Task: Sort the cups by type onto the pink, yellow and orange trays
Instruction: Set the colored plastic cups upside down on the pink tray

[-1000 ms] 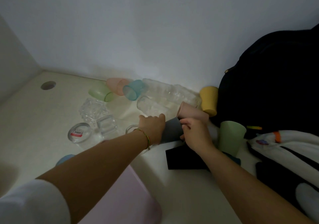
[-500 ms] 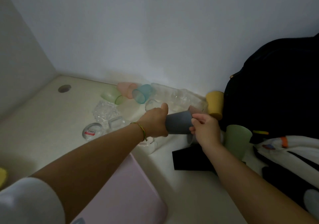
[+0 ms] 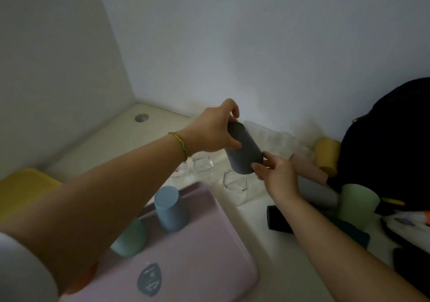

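Pale countertop below: your left hand is gripping the grey cup's upper end, right hand pinching its lower end, axis tilting between your fingers.

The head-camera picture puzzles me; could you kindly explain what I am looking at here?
There is no machine: the camera sits on a person's head and looks forward and down at their two bare hands. The left hand and the right hand together hold a dark grey cup above a pale table. Nearest the viewer lies a pink tray with a blue cup and a teal cup upside down on it. A yellow tray lies left; clear glasses and other plastic cups wait behind.
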